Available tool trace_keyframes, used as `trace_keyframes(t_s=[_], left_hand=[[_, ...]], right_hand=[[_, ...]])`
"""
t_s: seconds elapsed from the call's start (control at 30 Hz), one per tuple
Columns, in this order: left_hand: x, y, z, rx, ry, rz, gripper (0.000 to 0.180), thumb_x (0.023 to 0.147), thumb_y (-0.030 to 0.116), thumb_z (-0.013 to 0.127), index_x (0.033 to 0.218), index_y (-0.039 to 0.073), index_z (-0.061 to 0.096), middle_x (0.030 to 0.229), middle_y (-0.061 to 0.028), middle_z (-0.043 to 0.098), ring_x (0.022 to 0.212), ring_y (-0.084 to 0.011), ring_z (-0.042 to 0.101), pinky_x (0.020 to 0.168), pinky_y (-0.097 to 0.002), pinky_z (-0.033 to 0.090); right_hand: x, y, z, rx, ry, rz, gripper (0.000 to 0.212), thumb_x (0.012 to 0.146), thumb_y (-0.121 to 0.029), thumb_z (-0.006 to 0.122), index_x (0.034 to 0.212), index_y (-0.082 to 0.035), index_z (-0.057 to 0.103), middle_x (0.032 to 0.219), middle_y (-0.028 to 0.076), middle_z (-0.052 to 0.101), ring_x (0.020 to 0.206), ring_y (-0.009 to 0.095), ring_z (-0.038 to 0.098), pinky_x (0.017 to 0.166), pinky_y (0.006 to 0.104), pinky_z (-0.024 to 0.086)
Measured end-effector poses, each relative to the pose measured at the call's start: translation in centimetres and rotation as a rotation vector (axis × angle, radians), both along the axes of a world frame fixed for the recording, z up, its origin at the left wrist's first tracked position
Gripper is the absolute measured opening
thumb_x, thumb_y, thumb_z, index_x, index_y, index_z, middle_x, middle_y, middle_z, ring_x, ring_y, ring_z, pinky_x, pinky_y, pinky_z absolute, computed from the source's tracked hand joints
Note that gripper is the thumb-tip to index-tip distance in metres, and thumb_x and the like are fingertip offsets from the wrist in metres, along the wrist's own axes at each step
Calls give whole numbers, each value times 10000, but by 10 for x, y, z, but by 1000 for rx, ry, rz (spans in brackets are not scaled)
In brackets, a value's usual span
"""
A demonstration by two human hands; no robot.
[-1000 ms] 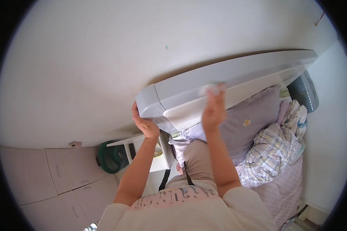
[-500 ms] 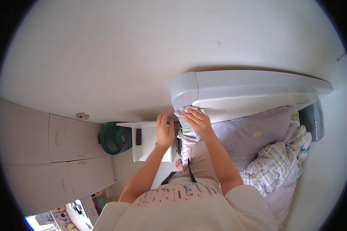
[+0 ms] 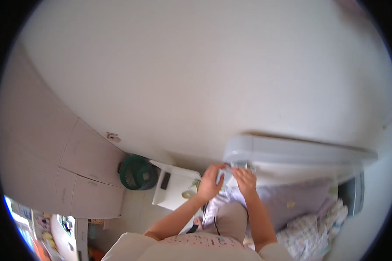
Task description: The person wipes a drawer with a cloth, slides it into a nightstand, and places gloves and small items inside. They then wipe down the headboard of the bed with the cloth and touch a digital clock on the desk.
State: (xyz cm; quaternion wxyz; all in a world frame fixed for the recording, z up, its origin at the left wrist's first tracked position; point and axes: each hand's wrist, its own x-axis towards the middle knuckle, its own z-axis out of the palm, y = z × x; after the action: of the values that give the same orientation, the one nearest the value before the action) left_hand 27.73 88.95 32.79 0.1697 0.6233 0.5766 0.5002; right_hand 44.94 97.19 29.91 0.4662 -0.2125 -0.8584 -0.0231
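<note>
My left hand [image 3: 210, 182] and my right hand [image 3: 245, 179] come together in front of the near left corner of the grey headboard [image 3: 272, 148]. Between their fingers is a pale cloth [image 3: 226, 173], blurred by motion. The right fingers are closed on it from one side. My left fingers curl toward its other edge, with the thumb below, and seem to pinch it. How much cloth lies behind the right hand is hard to make out. Below the headboard lies a lilac pillow [image 3: 272, 196].
A white bedside table [image 3: 174, 193] holds a dark remote [image 3: 165, 180] and a small yellowish-green round thing [image 3: 188, 194]. Left of it stands a green basket [image 3: 138, 172]. Pale cabinets [image 3: 89, 165] line the left wall. A crumpled plaid quilt [image 3: 309, 230] covers the bed's right part.
My view has tilted up, so the headboard sits lower in the picture. My right hand has lifted the cloth off the headboard, and my left hand has come over to it.
</note>
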Motion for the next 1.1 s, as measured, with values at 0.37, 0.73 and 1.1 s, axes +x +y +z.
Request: trace_keyframes(t_s=[0.37, 0.73, 1.1], left_hand=[[-40, -116, -34, -307, -200, 143, 443, 945, 47, 598, 1381, 68, 526, 1233, -157, 597, 1108, -306, 644, 978, -411, 524], [-153, -328, -65, -243, -179, 438, 381, 960, 106, 593, 1337, 98, 545, 1228, -152, 616, 1049, -385, 638, 921, -474, 512], [-217, -689, -98, -571, -281, 1205, 386, 903, 63, 644, 1283, 90, 584, 1178, -132, 686, 1020, -317, 692, 906, -417, 561]], right_hand=[[-34, 7, 17, 313, -29, -61, 217, 926, 13, 595, 1004, -71, 779, 1215, 85, 732, 1225, 346, 635, 1117, 514, 405], [-8, 74, -32, 393, -402, 127, 182, 916, -67, 582, 1056, -10, 686, 1162, 209, 670, 1178, 459, 602, 983, 594, 474], [-75, 14, 58, 131, -1162, -492, 238, 885, -211, 653, 1076, -118, 762, 1151, 126, 718, 1130, 357, 630, 1016, 529, 478]])
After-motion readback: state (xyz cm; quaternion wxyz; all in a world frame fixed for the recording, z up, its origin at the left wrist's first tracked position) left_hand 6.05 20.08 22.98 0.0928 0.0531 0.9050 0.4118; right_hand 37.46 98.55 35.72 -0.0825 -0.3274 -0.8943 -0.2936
